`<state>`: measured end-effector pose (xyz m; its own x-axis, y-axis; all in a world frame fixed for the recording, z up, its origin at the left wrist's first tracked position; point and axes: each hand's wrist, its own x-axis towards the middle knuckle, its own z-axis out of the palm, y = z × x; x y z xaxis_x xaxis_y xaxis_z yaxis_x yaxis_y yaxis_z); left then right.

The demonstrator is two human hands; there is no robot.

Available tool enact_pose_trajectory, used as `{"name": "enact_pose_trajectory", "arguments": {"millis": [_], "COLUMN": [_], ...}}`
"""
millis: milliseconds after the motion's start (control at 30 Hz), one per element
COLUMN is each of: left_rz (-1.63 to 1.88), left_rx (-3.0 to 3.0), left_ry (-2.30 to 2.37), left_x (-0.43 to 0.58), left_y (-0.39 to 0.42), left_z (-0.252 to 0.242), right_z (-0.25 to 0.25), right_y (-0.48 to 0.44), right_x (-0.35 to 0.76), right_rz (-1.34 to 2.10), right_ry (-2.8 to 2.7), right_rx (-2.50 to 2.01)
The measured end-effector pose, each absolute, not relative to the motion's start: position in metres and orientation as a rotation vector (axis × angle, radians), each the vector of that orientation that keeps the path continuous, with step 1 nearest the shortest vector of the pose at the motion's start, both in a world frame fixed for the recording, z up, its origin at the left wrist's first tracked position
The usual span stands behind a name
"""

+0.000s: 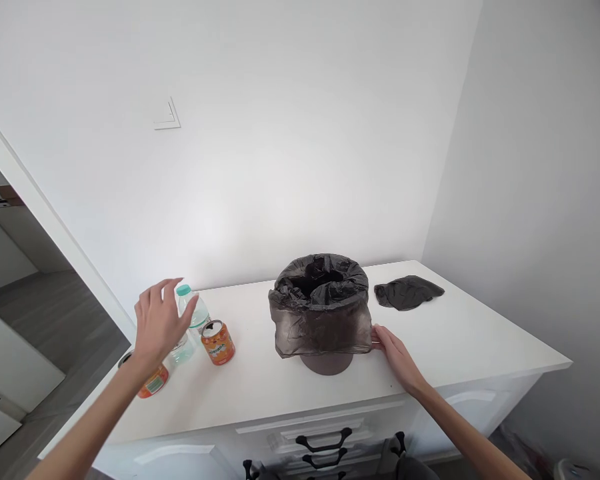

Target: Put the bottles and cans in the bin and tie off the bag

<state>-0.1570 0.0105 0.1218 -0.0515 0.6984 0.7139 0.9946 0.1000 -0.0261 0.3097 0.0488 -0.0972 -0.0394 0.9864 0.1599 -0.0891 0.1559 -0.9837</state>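
A round bin point(327, 363) stands on the white cabinet top, lined with a black plastic bag point(323, 320) folded over its rim. My right hand point(395, 353) is at the bag's lower right edge, its fingertips partly hidden by the plastic. My left hand point(160, 317) is raised in front of a clear bottle with a green cap point(184, 291), thumb and fingers apart, nothing between them. Just right of the bottle is an orange can point(218, 343). A second orange can point(155, 382) is partly hidden behind my left wrist.
A crumpled black bag point(409, 292) lies at the right rear of the cabinet top point(460, 340). Walls rise behind and to the right. Dark drawer handles point(324, 441) show on the cabinet front. A doorway is at the far left.
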Motion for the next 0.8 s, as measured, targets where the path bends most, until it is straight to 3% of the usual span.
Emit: {"name": "enact_pose_trajectory", "arguments": {"millis": [133,300,600,700,800], "left_rz": [-0.417,-0.459,-1.434,-1.393,-1.083], "left_rx": [-1.738,-1.814,-1.987,-2.283,-2.668], "left_ry": [-1.955,-1.953,-1.223,-1.2,-1.196], "left_x": [-0.188,-0.178,-0.021,0.018,0.032], "left_y": [0.046,0.047,-0.032,-0.03,-0.001], "left_z": [0.139,0.146,0.257,0.262,0.239], "right_z": [-0.091,-0.084,-0.079,-0.077,-0.074], "right_y": [0.045,0.043,0.043,0.042,0.04], "right_x": [0.303,0.3,0.296,0.296,0.297], "right_rz": [1.125,1.107,1.082,1.067,1.06], "right_ry": [-1.258,-1.268,-1.298,-1.308,-1.33], "right_rx": [-1.022,-1.038,-1.053,-1.063,-1.071]}}
